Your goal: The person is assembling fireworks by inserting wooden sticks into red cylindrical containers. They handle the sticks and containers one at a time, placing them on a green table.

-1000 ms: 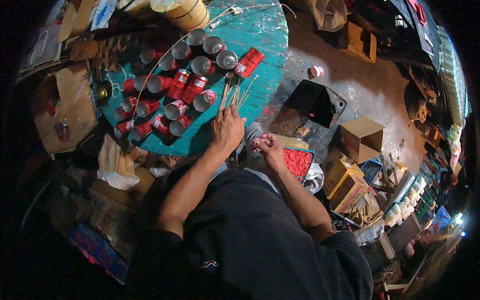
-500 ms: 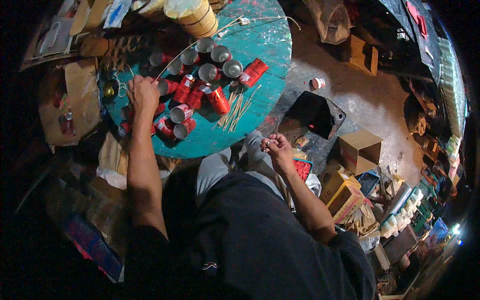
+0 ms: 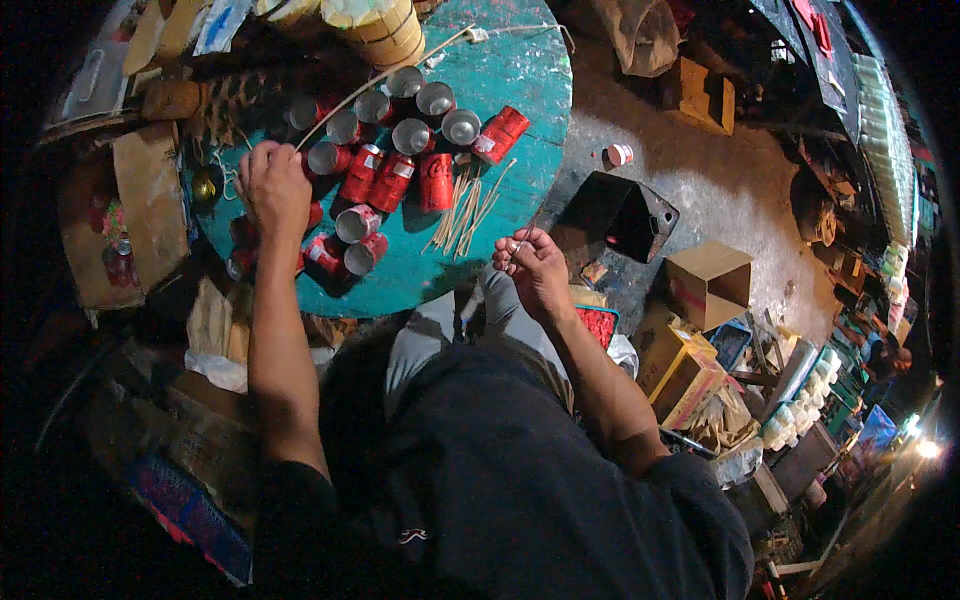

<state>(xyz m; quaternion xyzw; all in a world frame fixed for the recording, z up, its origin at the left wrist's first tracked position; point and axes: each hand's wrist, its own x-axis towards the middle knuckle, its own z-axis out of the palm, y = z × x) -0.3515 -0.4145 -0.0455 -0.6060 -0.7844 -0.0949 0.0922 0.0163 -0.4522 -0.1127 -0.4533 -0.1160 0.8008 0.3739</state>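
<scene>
My left hand point(image 3: 276, 190) is over the left part of the round turquoise table point(image 3: 520, 190), its fingers curled down. What they hold, if anything, is hidden. Beside its knuckles runs a long pale cord point(image 3: 372, 84), reaching toward the back of the table. Red cut-open cans point(image 3: 436, 183) crowd the area right of this hand, some upright with silvery insides showing, others lying over. Several thin sticks point(image 3: 462, 212) lie loose near the cans. Just off the table's near right edge, my right hand point(image 3: 536, 268) is closed in a pinch, a ring on one finger; nothing I can name shows in it.
A wooden bucket-like tub point(image 3: 388, 38) stands at the table's back. On the floor to the right are a black open container point(image 3: 640, 215), a small red-and-white tub point(image 3: 619, 155) and cardboard boxes point(image 3: 710, 285). A red-filled tray point(image 3: 598, 325) sits beside my leg.
My right hand has moved up and left, closer to the table edge. The left hand's fingers have curled further over, near the same spot. The whole view has shifted slightly.
</scene>
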